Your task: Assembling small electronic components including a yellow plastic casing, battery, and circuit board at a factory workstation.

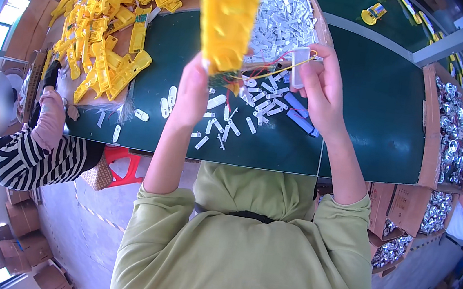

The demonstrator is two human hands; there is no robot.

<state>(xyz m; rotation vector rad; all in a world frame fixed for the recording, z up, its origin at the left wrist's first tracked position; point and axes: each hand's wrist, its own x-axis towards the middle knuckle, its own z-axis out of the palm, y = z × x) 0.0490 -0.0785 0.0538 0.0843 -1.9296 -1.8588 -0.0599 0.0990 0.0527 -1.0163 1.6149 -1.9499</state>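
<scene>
My left hand (194,90) grips the lower end of a yellow plastic shell (227,24), which is raised above the table and slightly blurred. My right hand (322,89) pinches a small white rectangular plastic part (298,68) between thumb and fingers. Thin red and yellow wires (278,76) run from the white part toward the bottom of the yellow shell. Where the wires end at the shell is hard to make out. Below my hands, several small white plastic pieces (234,127) lie scattered on the dark green table (376,117).
A large heap of yellow shells (115,30) covers the left of the table. A carton of small white pieces (285,23) stands behind my hands. Blue-grey bars (300,117) lie near my right hand. At right are cartons of shiny metal parts (449,132). A person in stripes (37,157) works at left.
</scene>
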